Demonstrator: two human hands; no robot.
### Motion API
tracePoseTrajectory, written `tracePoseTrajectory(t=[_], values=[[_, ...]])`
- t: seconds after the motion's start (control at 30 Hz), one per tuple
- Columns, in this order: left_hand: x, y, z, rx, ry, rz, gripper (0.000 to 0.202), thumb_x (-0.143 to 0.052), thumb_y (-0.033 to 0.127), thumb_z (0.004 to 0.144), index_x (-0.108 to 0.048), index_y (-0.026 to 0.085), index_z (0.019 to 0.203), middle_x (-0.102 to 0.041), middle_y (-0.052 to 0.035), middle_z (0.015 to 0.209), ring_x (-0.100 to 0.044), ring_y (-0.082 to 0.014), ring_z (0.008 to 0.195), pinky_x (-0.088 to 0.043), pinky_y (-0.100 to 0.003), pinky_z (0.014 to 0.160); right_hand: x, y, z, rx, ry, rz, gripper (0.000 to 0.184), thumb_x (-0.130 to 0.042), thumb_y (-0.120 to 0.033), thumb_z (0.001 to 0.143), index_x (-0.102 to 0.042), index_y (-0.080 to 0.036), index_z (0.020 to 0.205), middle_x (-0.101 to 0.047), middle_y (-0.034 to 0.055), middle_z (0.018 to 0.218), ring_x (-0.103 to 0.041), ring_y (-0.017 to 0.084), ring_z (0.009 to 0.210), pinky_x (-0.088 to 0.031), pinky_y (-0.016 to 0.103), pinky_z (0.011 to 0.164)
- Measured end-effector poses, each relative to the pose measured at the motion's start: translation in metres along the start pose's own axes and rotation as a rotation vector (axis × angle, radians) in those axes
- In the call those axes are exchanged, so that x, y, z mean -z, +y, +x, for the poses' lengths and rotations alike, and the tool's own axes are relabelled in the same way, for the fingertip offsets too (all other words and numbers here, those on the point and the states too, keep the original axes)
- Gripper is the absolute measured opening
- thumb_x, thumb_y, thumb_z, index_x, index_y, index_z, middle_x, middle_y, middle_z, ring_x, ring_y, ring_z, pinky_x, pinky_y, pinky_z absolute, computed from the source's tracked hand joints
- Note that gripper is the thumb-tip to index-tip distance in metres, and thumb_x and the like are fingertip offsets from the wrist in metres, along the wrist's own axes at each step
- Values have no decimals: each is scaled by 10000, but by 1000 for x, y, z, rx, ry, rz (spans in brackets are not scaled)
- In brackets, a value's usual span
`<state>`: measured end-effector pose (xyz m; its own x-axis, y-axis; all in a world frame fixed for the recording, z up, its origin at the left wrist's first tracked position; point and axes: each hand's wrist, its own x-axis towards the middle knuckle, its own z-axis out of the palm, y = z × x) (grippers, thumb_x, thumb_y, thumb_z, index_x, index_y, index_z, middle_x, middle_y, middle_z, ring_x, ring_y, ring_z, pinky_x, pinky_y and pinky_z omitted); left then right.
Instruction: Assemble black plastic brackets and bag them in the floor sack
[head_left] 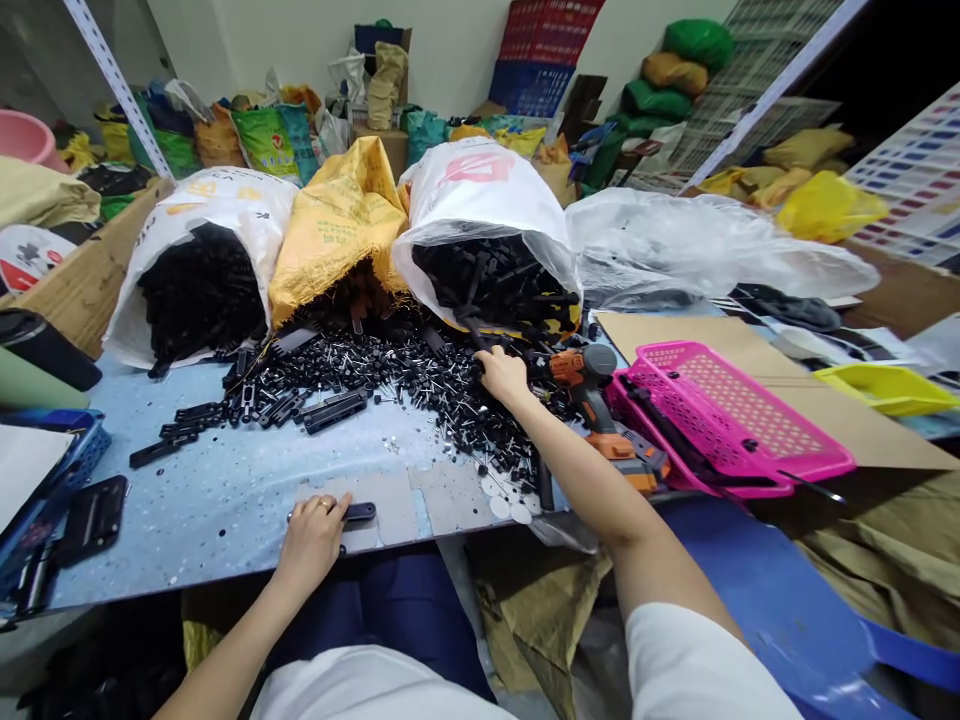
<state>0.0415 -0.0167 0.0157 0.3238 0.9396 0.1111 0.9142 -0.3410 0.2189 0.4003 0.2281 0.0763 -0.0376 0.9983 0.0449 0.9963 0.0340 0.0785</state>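
My left hand (pixel 311 540) rests near the front edge of the blue table (pixel 225 500), fingers curled on a small black plastic part (pixel 358 513). Further out, my right hand (pixel 501 376) reaches into a heap of small black pieces and screws (pixel 390 375); its fingers are closed on a long black part at the mouth of a white bag (pixel 480 215). An orange cordless drill (pixel 592 395) lies just right of that hand.
Three open sacks of black parts stand at the back: white (pixel 202 260), yellow (pixel 337 225), white. Pink baskets (pixel 720 420) sit right of the drill, a yellow tray (pixel 889 388) beyond them. Clear plastic sheeting (pixel 697 240) and cardboard (pixel 750 350) lie at the right. A blue crate (pixel 45 490) is at left.
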Motion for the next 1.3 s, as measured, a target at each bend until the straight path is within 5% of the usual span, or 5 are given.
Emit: tracePoseTrajectory(t=[0.27, 0.47, 0.63, 0.87, 1.3], values=[[30, 6, 8, 186, 176, -740, 594, -524, 471, 839, -372, 241, 1365, -478, -129, 1293, -481, -273, 1177, -391, -468, 974, 38, -60, -95, 489, 249, 558, 286, -438, -323, 929, -690, -224, 1021, -613, 89, 984, -519, 202, 938, -435, 350, 827], [51, 24, 25, 544, 289, -1429, 560, -629, 482, 752, -481, 153, 1181, -604, -11, 758, -590, -115, 557, -483, -248, 560, 25, -130, -204, 820, -181, 766, 484, -444, -346, 928, -361, -225, 1388, -616, 89, 1036, -576, 180, 890, -451, 305, 774], [40, 52, 11, 426, 285, -1198, 419, -608, 464, 781, -524, 156, 1053, -599, -8, 737, -577, -118, 555, -472, -244, 551, 16, -145, -225, 568, -386, 774, 454, -482, -474, 891, -441, -187, 1240, -647, 52, 899, -609, 184, 799, -440, 271, 689], [28, -5, 19, -176, -115, -318, 375, -504, 341, 876, -515, 185, 1217, -599, -101, 1060, -525, -247, 1040, -418, -405, 900, 14, -105, -208, 636, -329, 476, 419, -413, -504, 914, -480, -193, 1187, -620, 100, 1087, -600, 211, 953, -413, 287, 783], [18, 8, 26, -170, -203, -132, 610, -567, 652, 713, -503, 192, 1109, -576, -98, 1046, -539, -280, 984, -416, -402, 844, -4, -136, -213, 783, -254, 96, 398, -300, -516, 942, -543, -214, 1031, -618, 63, 952, -586, 184, 852, -331, 247, 640]])
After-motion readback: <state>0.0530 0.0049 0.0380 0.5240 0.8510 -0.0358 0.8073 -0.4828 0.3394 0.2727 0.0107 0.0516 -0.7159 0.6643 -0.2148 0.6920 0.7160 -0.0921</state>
